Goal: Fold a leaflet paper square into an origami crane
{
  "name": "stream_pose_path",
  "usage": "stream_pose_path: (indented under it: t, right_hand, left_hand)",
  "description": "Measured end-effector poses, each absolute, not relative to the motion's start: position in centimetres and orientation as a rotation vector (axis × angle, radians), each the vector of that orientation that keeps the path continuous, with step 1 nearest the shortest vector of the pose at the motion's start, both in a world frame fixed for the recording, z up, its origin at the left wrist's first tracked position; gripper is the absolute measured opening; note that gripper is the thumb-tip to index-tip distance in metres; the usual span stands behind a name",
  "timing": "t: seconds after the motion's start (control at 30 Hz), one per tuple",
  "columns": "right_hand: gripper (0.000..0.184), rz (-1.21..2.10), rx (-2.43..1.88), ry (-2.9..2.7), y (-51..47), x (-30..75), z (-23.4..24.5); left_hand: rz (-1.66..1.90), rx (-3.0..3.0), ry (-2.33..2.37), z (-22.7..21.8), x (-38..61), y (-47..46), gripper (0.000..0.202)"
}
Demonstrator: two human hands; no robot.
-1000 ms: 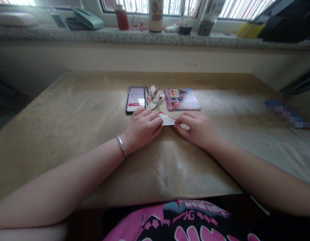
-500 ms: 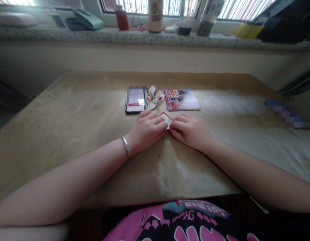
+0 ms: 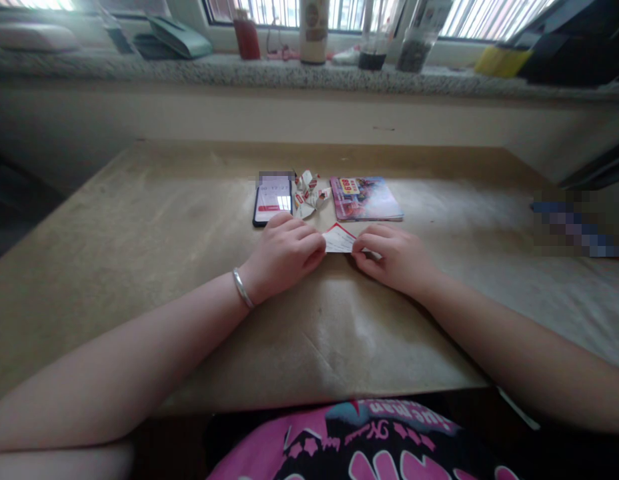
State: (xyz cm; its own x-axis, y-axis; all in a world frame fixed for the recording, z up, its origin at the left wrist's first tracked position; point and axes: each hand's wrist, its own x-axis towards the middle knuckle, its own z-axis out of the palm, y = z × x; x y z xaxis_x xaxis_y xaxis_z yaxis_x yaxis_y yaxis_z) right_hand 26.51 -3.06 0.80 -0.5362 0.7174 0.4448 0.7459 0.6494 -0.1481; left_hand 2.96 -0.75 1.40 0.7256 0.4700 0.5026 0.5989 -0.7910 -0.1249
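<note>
A small white paper slip with red edging (image 3: 339, 240) lies folded on the brown paper-covered table (image 3: 139, 220), between my two hands. My left hand (image 3: 284, 257), with a silver bangle on its wrist, has curled fingers pressing down on the slip's left end. My right hand (image 3: 394, 257) pinches the slip's right end with its fingertips. Just beyond my hands lie a phone (image 3: 273, 200) with its screen lit, a small pile of folded paper pieces (image 3: 309, 193) and a stack of colourful printed sheets (image 3: 365, 198).
A stone window ledge (image 3: 309, 73) runs along the back, carrying a red cup (image 3: 247, 37), bottles, jars and a green pouch (image 3: 182, 37). A blurred patch (image 3: 579, 223) sits at the table's right edge. My pink printed shirt shows at the bottom.
My hands had come together over the slip half a second ago; now they have drawn apart again, and more of the slip shows between them as a pointed fold.
</note>
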Motion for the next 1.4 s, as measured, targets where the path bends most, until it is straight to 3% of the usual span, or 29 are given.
stream_pose_path:
  t: [1.4]
  right_hand:
    - [0.009, 0.12, -1.11, -2.417, -2.4, 29.2, 0.8]
  left_hand:
    - [-0.552, -2.731, -0.867, 2.6, -0.4, 1.7, 0.021]
